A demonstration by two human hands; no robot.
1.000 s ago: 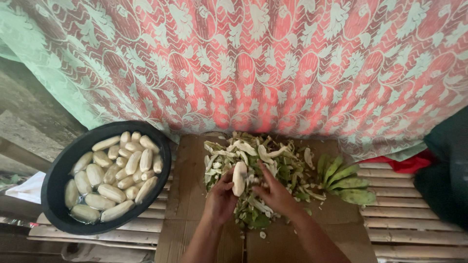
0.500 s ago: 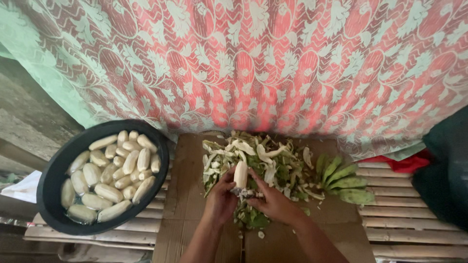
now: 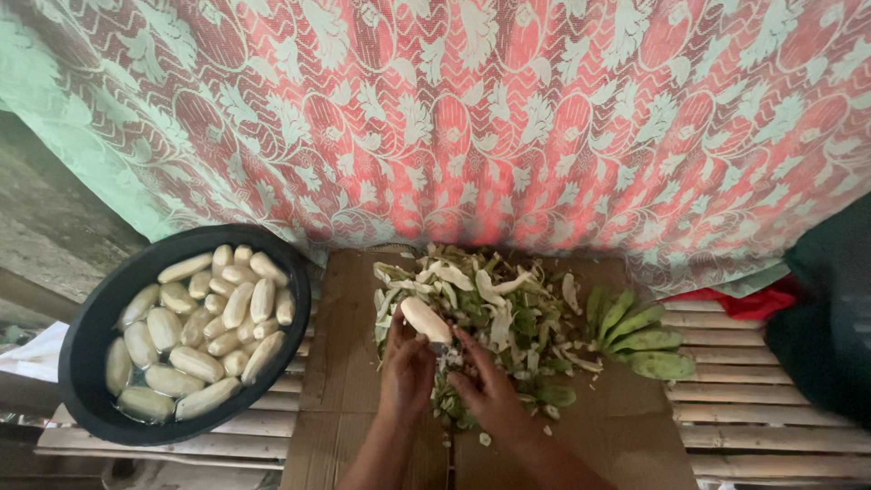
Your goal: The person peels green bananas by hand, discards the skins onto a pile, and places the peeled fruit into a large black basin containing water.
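Observation:
My left hand [image 3: 406, 376] grips a pale peeled banana [image 3: 425, 319], tilted up and to the left over a heap of green peels [image 3: 490, 308]. My right hand [image 3: 488, 390] is closed just to the right of the banana's lower end; whether it holds a tool I cannot tell. Both hands work above a sheet of brown cardboard [image 3: 345, 363]. A bunch of unpeeled green bananas [image 3: 640, 336] lies to the right of the peel heap.
A black round basin [image 3: 95, 336] at the left holds water and several peeled bananas [image 3: 200, 331]. Bamboo slats [image 3: 771, 417] form the platform. A red and green lace cloth [image 3: 508, 118] hangs behind. A dark bundle [image 3: 830, 318] and red cloth sit at the right.
The peeled banana has tilted from upright toward the left in my left hand. My right hand has dropped lower and closer to the banana's base.

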